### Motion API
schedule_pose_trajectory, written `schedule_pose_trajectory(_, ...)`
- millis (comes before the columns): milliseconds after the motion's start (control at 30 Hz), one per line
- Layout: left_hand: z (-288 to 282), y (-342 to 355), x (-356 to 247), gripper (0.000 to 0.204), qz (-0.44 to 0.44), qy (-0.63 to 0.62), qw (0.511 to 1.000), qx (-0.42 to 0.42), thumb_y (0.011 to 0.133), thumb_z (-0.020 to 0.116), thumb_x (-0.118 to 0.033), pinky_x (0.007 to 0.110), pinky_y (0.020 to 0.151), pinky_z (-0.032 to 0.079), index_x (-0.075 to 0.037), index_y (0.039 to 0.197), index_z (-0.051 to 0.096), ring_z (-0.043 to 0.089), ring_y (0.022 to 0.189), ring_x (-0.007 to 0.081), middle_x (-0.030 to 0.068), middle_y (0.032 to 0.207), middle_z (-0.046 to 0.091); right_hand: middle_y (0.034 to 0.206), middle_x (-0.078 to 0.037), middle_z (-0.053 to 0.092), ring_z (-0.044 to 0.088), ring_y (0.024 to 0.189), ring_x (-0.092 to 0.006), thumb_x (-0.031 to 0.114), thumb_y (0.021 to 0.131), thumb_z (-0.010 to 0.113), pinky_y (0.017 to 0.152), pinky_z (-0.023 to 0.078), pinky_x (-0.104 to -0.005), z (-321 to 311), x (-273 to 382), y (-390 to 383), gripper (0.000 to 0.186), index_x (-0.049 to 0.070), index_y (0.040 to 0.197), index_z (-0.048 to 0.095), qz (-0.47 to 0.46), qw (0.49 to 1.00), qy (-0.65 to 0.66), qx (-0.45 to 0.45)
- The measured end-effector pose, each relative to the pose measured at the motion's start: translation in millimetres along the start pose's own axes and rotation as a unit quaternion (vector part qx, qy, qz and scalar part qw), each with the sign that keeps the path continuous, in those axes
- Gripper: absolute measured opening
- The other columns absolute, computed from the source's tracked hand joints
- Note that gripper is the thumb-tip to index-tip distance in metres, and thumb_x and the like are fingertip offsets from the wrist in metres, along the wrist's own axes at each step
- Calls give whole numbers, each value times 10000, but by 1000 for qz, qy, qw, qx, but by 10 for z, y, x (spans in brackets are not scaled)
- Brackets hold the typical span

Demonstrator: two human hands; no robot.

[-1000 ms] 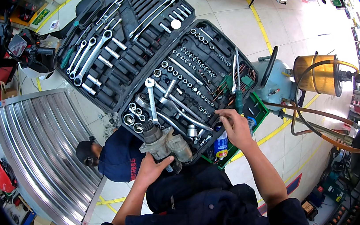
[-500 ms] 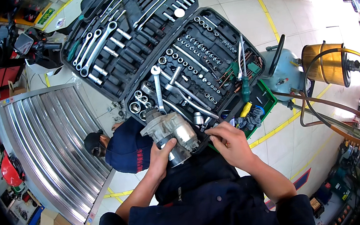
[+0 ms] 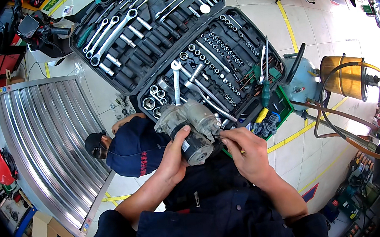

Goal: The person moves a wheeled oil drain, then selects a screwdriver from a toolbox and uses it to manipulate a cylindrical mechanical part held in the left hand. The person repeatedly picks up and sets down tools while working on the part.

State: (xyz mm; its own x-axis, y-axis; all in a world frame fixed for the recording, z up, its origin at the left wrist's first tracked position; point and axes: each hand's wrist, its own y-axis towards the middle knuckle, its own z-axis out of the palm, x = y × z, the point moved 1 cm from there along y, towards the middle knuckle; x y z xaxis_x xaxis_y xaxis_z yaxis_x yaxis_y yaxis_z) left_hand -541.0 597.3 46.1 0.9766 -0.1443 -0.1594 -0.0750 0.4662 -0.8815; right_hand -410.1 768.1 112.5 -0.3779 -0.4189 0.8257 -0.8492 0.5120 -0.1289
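Note:
My left hand (image 3: pixel 172 160) wraps round the side of a starter motor (image 3: pixel 197 116), thumb on its dark cylinder, and holds it up before my body. The motor has a grey cast housing with a smaller cylinder alongside. At the terminal end of that smaller cylinder, my right hand (image 3: pixel 249 151) is closed in a pinch, thumb against forefinger. What lies between those fingertips is too small to make out. Just beyond the motor, a combination wrench (image 3: pixel 177 85) lies on the open tool case (image 3: pixel 133 94), which is filled with sockets and wrenches.
A green tray (image 3: pixel 286 113) with gloves (image 3: pixel 270 124) sits beside the case. A green-handled screwdriver (image 3: pixel 266 93) lies across the case's right edge. Another person (image 3: pixel 139 145) crouches at left by a ribbed metal panel (image 3: pixel 53 148). A tank with an amber cylinder (image 3: pixel 344 77) stands at right.
The starter motor has turned in my left hand, showing more of its end, and shifted slightly right. My right fingertips have come up against its terminal end.

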Motion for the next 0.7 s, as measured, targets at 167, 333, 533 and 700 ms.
schedule_pose_trajectory(167, 72, -43, -120, 613, -25, -8, 1000, 15, 1055, 608, -660, 439, 732, 628, -147, 1385, 676, 783, 1086, 216, 42, 1233, 790, 989, -153, 752, 757, 811, -321, -28, 938, 818, 713, 601, -383, 8, 83, 100, 193, -12, 1121, 760, -1, 1000, -8, -19)
schedule_pose_trajectory(333, 86, -20, -123, 636, -26, -19, 999, 15, 1036, 608, -692, 454, 751, 618, -165, 1385, 680, 770, 1099, 205, 30, 1251, 783, 962, -140, 740, 744, 767, -304, -4, 918, 844, 680, 596, -383, 63, 158, 212, 216, -2, 1114, 754, -21, 999, -39, -30)
schedule_pose_trajectory(533, 127, -30, -133, 657, -29, -6, 1000, 0, 1023, 572, -724, 479, 780, 566, -200, 1407, 669, 719, 1107, 212, 20, 1272, 755, 943, -119, 727, 728, 738, -292, 8, 907, 851, 649, 586, -379, 71, 139, 247, 217, 21, 1092, 740, -21, 997, -72, -34)
schedule_pose_trajectory(700, 163, -38, -152, 664, -27, -13, 1000, 2, 1028, 567, -716, 479, 772, 579, -195, 1431, 656, 726, 1124, 222, 26, 1296, 752, 951, -113, 722, 718, 721, -271, 6, 909, 843, 634, 579, -376, 56, 149, 305, 228, 27, 1100, 720, -23, 995, -80, -52)
